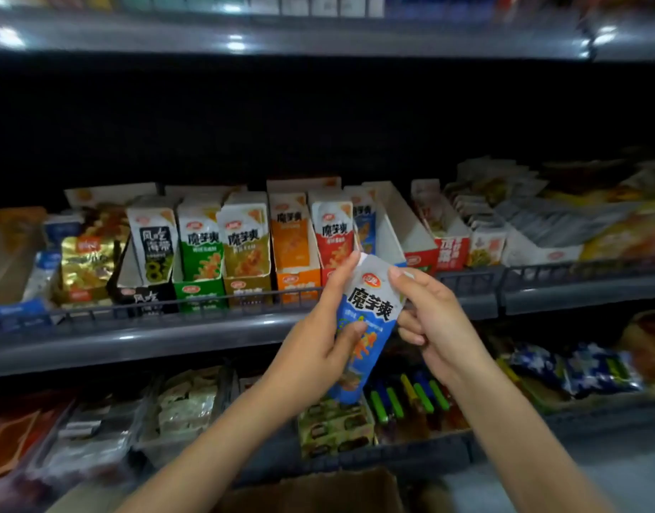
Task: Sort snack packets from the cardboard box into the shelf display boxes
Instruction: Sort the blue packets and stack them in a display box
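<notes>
A blue and white snack packet (370, 320) is held upright in front of the middle shelf. My left hand (318, 338) grips its left side, thumb across the blue front. My right hand (429, 323) pinches its upper right edge. Behind them a row of display boxes stands on the shelf: black (148, 294), green (200, 290), olive (246, 288), orange (296, 283), red (328, 274). A blue-packet display box (383, 231) sits just behind the held packet, its front hidden. The cardboard box (318, 490) shows at the bottom edge.
A wire rail (207, 305) runs along the middle shelf's front. More boxes and loose packets (503, 216) fill the shelf's right side. The lower shelf (189, 401) holds assorted snacks and green sticks (411, 398). An upper shelf edge (281, 35) hangs above.
</notes>
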The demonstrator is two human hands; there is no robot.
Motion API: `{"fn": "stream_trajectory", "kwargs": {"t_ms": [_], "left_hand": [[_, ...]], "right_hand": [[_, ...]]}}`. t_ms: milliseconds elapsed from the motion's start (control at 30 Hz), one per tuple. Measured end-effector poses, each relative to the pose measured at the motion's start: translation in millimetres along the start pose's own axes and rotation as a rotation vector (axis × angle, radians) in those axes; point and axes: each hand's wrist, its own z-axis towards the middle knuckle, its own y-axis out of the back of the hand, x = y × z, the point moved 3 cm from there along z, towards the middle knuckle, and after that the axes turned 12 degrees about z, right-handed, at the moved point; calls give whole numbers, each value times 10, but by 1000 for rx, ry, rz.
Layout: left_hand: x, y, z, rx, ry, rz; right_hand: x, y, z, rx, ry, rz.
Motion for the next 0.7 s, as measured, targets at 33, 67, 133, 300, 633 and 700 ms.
{"fn": "stream_trajectory", "kwargs": {"t_ms": [33,67,133,300,633,700], "left_hand": [[-8,3,68,-17,-29,27],[-12,1,136,-31,-61,41],[1,-16,266,-58,-116,41],[60,-109,591,-133,-154,86],[540,-300,1128,-344,-103,604],[736,-378,1175,-360,-195,914]], "right_hand": [[56,-3,44,13,14,23],[104,-1,89,28,25,26],[185,13,187,52,41,2],[395,73,507,129,-76,-94],[770,251,1163,13,431,-483],[797,268,1307,-21,562,-361]]}}
